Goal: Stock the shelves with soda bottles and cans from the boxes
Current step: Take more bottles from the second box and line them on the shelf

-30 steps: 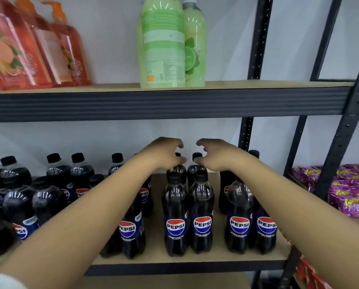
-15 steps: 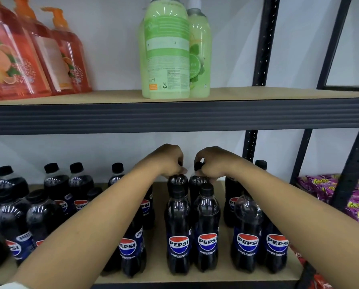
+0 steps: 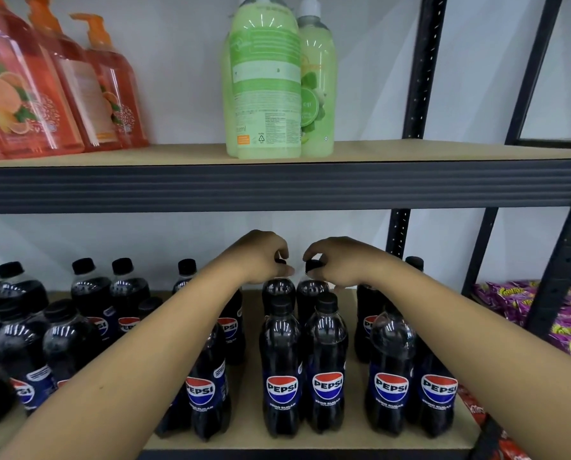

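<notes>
Pinching a black cap (image 3: 311,266) each, the left hand (image 3: 262,257) and right hand (image 3: 342,260) are gripping two rear Pepsi bottles (image 3: 278,288). These are standing upright on the lower shelf (image 3: 251,313), just behind the front pair (image 3: 281,353).

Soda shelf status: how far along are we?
Done: rows of Pepsi bottles stand upright on the lower shelf. In hand: the left hand pinches the cap of the left back bottle, and the right hand pinches the cap of the right back bottle. Left: bare board shows between columns. No cans or boxes are in view, so remaining stock can't be judged.
</notes>
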### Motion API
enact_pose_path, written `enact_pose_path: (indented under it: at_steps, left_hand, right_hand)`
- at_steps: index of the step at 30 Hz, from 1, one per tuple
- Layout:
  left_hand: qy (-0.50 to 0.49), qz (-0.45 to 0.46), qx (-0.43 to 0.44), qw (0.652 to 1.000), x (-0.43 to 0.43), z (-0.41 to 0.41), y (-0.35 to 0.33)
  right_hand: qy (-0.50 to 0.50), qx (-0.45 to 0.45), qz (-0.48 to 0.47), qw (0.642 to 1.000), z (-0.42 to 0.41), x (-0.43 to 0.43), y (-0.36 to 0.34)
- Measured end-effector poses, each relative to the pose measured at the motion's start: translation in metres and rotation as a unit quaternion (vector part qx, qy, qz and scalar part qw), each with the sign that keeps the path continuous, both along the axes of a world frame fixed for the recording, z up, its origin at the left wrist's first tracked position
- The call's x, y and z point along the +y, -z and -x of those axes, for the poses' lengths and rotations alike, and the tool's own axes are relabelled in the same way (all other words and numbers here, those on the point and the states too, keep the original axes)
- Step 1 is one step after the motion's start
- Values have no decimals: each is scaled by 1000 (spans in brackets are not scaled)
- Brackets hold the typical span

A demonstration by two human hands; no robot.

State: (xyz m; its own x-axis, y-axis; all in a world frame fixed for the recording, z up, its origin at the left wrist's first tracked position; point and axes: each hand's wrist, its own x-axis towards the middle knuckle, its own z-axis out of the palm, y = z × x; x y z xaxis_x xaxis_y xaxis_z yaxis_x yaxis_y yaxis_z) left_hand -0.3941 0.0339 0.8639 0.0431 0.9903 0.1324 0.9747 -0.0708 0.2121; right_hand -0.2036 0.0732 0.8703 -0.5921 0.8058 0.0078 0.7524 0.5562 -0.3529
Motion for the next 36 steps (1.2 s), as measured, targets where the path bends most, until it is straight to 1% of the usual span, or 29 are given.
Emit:
enact_pose_path:
  at_steps: [4,7,9,11,13,14,16,18,21,28,31,34,36]
  left_hand:
    - [21,-55,-14,998,-21,-10,-4]
    - [46,-54,-46,996,-44,-15,-5]
    - [63,-29,-73,995,-59,-12,-3]
    - [84,20,-97,992,-74,-8,-2]
    - [99,67,-82,989,-85,-7,-1]
    - [101,78,-69,989,-89,-8,0]
    - [91,60,-65,992,-92,-10,3]
    - [80,33,-72,994,-92,-11,6]
    - [74,22,-76,994,-95,-11,8]
    - [56,25,-75,995,-97,-5,9]
    - [58,19,-81,995,-98,-6,11]
    - [70,0,-102,992,-98,-10,14]
    - [77,-34,-123,989,-98,-15,16]
  right_hand:
    - [-16,9,-39,999,-20,-17,-6]
    - [-26,34,-36,998,-34,-34,-5]
    - [-34,42,-24,998,-38,-44,-3]
    - [-46,31,-5,998,-41,-54,-2]
    - [-54,2,8,998,-41,-62,0]
    - [-55,-11,10,998,-41,-65,1]
    - [-54,-16,2,998,-38,-71,3]
    - [-55,3,-10,998,-38,-74,5]
    - [-46,40,11,998,-38,-76,6]
    - [-55,45,-6,997,-34,-76,9]
    - [-73,29,-24,997,-35,-74,10]
    - [-87,32,-38,995,-40,-76,12]
    - [-86,51,-39,994,-44,-79,14]
